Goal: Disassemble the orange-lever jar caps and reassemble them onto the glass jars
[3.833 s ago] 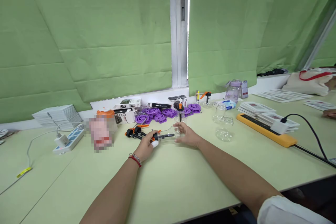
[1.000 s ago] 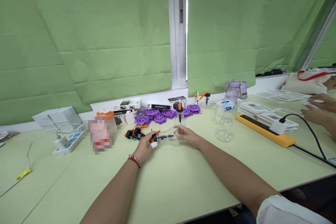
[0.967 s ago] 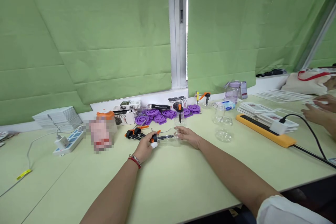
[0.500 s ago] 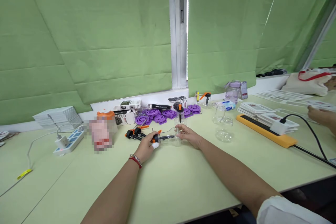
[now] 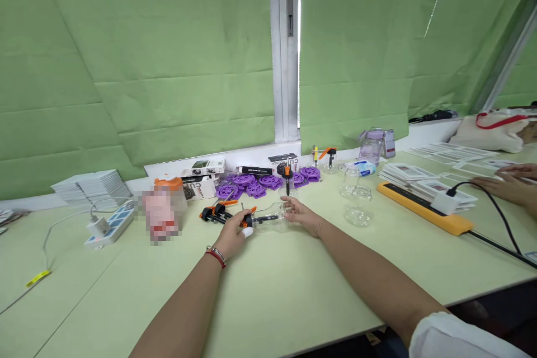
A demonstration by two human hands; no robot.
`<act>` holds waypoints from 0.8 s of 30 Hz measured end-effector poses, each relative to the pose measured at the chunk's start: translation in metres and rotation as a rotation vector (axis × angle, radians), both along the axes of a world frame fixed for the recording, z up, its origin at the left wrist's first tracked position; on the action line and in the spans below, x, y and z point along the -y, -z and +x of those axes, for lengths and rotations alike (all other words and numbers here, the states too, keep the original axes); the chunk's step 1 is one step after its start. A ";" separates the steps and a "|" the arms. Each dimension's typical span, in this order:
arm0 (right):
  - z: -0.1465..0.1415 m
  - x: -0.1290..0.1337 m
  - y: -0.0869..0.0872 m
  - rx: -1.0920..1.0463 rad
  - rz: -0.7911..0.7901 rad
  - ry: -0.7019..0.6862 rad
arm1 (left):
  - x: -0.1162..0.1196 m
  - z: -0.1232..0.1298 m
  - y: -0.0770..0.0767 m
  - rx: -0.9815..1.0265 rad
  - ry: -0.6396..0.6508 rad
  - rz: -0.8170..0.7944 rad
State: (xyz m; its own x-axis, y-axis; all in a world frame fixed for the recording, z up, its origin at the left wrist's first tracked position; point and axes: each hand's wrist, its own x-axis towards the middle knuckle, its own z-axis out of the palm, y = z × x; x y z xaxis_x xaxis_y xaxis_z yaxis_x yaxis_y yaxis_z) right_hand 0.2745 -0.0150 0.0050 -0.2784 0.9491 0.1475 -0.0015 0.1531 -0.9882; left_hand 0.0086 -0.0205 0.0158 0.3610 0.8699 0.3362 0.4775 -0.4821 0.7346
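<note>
A clear glass jar (image 5: 274,226) lies on its side above the table, a black rod inside it. Its black and orange cap (image 5: 248,220) is at the left end, gripped by my left hand (image 5: 233,235). Around the jar's right end are the fingers of my right hand (image 5: 302,216). Just left of the jar lie black grinder parts (image 5: 217,213) with orange handles. Behind it stands another jar with an orange and black top (image 5: 287,172). Purple plastic pieces (image 5: 255,185) are spread behind my hands.
Empty glass jars (image 5: 357,215) stand to the right, near a yellow power strip (image 5: 423,208) with a black cable. A white power strip (image 5: 111,228) and stacked white sheets (image 5: 90,187) are at left. Another person's hands (image 5: 505,183) rest over papers at far right.
The other person's hands at the far right have come further into view, both over the papers. My hands and the held jar have barely moved.
</note>
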 end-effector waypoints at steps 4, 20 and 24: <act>0.001 -0.002 0.002 -0.003 -0.003 -0.043 | -0.002 -0.001 0.002 0.014 -0.001 -0.008; 0.000 -0.002 0.004 0.002 0.044 -0.044 | -0.005 -0.001 0.006 0.027 0.005 0.013; 0.000 -0.001 0.004 0.008 0.033 -0.059 | -0.006 -0.001 0.008 0.028 0.008 0.027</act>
